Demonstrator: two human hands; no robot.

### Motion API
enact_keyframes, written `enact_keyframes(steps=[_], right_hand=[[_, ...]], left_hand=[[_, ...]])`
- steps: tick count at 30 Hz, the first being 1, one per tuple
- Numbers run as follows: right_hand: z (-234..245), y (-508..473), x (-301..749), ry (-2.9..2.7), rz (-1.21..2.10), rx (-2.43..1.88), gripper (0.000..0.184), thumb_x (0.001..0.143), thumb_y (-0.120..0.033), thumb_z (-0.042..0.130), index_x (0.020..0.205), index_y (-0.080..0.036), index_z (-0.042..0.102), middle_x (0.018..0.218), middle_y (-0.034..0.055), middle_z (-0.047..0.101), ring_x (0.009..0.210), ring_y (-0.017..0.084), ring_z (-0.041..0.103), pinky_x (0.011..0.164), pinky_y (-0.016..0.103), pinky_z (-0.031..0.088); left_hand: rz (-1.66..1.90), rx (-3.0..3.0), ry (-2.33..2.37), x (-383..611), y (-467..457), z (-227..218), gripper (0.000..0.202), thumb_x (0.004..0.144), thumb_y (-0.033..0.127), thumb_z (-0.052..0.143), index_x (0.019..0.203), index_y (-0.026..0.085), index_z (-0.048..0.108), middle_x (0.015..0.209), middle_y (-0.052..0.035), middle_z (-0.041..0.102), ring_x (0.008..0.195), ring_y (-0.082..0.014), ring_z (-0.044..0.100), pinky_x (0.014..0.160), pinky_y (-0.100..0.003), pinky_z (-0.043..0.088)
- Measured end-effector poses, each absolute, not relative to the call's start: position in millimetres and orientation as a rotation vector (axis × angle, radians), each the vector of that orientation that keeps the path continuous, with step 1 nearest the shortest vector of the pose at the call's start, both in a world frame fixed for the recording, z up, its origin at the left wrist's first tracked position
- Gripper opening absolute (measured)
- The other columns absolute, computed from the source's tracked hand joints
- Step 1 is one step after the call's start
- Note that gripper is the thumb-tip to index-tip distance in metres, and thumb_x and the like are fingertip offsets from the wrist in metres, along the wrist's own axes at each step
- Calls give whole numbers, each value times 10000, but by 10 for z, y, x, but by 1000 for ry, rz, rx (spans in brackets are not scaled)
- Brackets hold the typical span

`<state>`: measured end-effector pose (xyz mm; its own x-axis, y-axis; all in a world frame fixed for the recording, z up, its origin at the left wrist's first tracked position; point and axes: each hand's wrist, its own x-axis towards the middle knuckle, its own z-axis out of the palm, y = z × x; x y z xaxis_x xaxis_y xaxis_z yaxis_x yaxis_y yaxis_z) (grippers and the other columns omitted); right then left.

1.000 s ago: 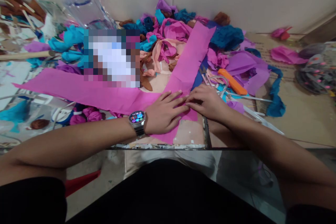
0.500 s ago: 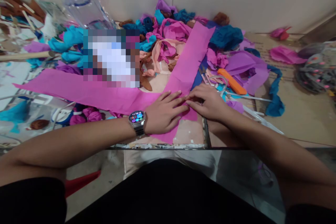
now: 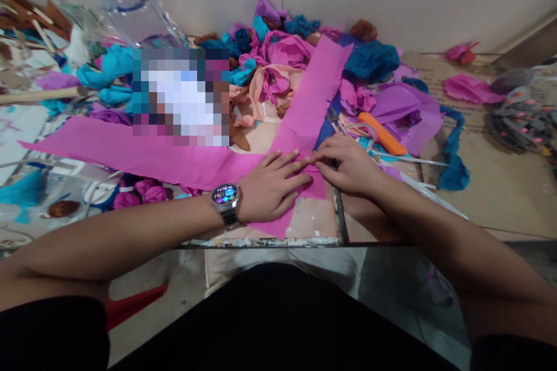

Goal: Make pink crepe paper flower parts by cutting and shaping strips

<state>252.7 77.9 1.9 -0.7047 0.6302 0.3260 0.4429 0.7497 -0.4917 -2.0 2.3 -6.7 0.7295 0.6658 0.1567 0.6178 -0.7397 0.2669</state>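
A long strip of pink crepe paper (image 3: 130, 148) runs from the left to the table's front. A second pink strip (image 3: 319, 87) slants up and away to the right, and the two overlap under my hands. My left hand (image 3: 274, 185) lies flat on the overlap, palm down with its fingers spread, a watch (image 3: 225, 196) on its wrist. Close to its fingertips, my right hand (image 3: 346, 165) has thumb and fingers drawn together on the paper at the overlap's right side. What exactly sits between those fingertips is too small to make out beyond the pink paper.
Behind the strips lie several crumpled paper pieces (image 3: 287, 49) in pink, blue and brown. An orange cutter (image 3: 382, 134) rests right of my right hand. A large plastic bottle (image 3: 134, 14) stands back left. A wooden stick (image 3: 41, 94) lies far left. Cardboard (image 3: 500, 185) covers the right side.
The view has shifted very slightly. Both hands stay almost where they were on the pink paper, with my right fingertips still close to my left hand.
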Motion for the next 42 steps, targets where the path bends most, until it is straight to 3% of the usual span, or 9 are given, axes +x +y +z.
enact_keyframes(steps=[9,18,33,42], right_hand=[[-7,794,2545,-2543,519,-685,182,938,-196,648,960,-228,826,977,81,763,937,258,677,879,452,495],[-5,798,2549,-2539,541,-680,181,931,-194,658,948,-252,829,1022,75,770,958,261,676,882,455,510],[10,787,2542,-2535,585,-649,190,932,-152,653,960,-231,823,1159,85,817,1045,293,720,948,507,537],[23,802,2552,-2559,585,-656,235,938,-156,644,1018,-254,842,1180,63,821,1050,278,717,959,489,536]], left_hand=[[336,2739,1034,-18,21,-59,447,1044,305,507,1474,236,609,1661,-130,509,1608,-389,362,1279,-632,331],[346,2702,1052,-21,23,-49,441,1036,307,524,1460,225,617,1703,-184,420,1622,-401,332,1285,-630,334],[367,2681,1046,-23,29,-58,429,1024,294,536,1440,214,608,1743,-182,356,1641,-396,295,1305,-646,309],[465,2628,1079,-18,19,-108,620,998,300,568,1574,103,453,1681,-225,453,1627,-377,340,1313,-617,335]])
